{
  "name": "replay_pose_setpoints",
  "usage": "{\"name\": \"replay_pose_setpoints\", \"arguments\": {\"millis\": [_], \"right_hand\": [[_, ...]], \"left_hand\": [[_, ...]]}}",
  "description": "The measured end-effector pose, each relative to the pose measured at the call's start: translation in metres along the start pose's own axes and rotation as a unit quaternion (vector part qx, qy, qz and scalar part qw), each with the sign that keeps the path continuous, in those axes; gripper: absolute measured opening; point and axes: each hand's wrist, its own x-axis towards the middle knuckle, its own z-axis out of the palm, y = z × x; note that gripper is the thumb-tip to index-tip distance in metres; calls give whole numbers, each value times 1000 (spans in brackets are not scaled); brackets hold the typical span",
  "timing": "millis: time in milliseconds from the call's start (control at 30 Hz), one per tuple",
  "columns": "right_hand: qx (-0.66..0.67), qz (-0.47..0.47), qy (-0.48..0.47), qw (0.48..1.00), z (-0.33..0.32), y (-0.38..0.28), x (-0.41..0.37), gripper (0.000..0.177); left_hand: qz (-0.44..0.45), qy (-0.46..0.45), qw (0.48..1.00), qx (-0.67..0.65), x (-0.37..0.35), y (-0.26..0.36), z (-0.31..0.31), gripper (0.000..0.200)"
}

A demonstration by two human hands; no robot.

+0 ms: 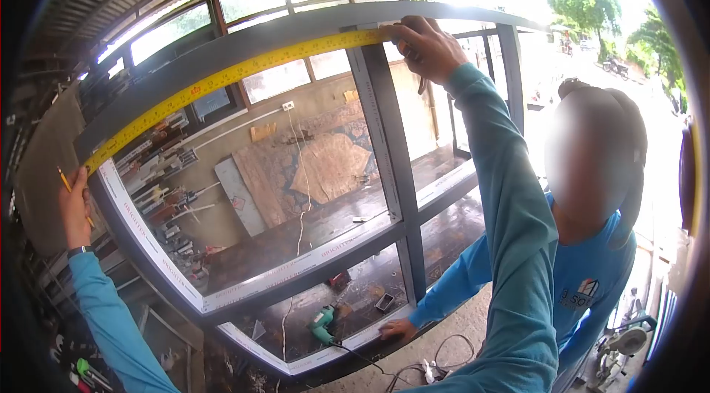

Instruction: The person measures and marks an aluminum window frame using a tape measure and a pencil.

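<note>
Yellow pencil (65, 182) sits gripped in the left hand (74, 209) at nine o'clock, beside one end of the long yellow measuring tape (222, 81). The right hand (429, 47), at twelve o'clock, clamps the tape against the grey metal window frame (392, 164). At five o'clock, a co-worker's hand (399, 330) rests on the frame's bottom rail near a green power drill (322, 323).

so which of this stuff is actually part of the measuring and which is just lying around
in use: tape measure along the top of the frame; right hand pinning one end; left hand holding a pencil at the other; a co-worker's hand on its lower bar.
lying about: green drill, cables on the ground, plywood boards behind the frame.
</note>
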Motion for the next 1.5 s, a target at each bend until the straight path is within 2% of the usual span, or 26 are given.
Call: {"name": "replay_pose_setpoints", "arguments": {"millis": [100,300,500,600,700,800,833,933,967,1067,1267,1367,1500], "right_hand": [[19,-21,36,999,-2,1,1,56],[13,0,-27,1000,2,12,3,61],[-35,0,-25,999,4,19,11,64],[-17,2,-48,999,8,22,17,48],[-14,-11,-41,999,12,27,19,49],[18,-10,-86,996,10,29,23,51],[11,-21,-55,998,14,30,22,55],[40,-5,-76,996,9,30,23,74],[35,-1,-98,995,5,27,24,62],[35,-26,-91,995,-17,16,23,58],[57,-43,-69,995,-3,25,24,56],[78,-23,-101,992,-4,24,26,55],[50,-36,-66,996,-8,22,23,55]], "left_hand": [[4,10,1000,16,4,-6,-3,39],[-13,24,999,30,4,-6,-5,41],[-27,53,998,17,4,-10,2,40],[-37,61,997,24,4,-13,1,41],[-46,69,996,23,-8,1,9,41],[-56,65,996,23,-12,4,9,42],[-58,62,996,22,-10,3,9,42],[-64,71,995,23,-12,7,12,42],[-65,71,995,24,-12,6,11,42],[-65,70,995,24,-8,5,12,41],[-67,76,994,35,-6,3,9,39],[-71,75,994,45,-7,4,10,39],[-77,61,994,49,-10,9,11,41]]}}
